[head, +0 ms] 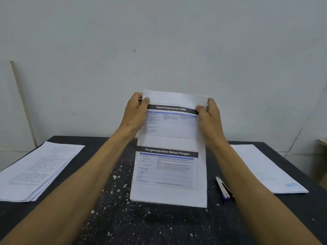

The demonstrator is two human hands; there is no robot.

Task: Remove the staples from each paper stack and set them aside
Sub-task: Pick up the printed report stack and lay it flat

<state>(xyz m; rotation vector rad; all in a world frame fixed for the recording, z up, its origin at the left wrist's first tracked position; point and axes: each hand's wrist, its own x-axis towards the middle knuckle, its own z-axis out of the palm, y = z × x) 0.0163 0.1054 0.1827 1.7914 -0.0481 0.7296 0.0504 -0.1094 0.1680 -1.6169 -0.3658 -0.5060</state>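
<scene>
A printed paper stack with two dark headline bars is held up off the table, tilted toward me. My left hand grips its top left corner, thumb on the front sheet. My right hand grips the top right corner the same way. The stack's lower edge hangs just above the table. No staple is visible; the corners are covered by my fingers. A staple remover with a silver tip and blue handle lies on the table to the right of the held stack.
The table is dark with white speckles. A fanned pile of text pages lies at the left. Another white paper stack lies at the right. A plain wall stands right behind the table.
</scene>
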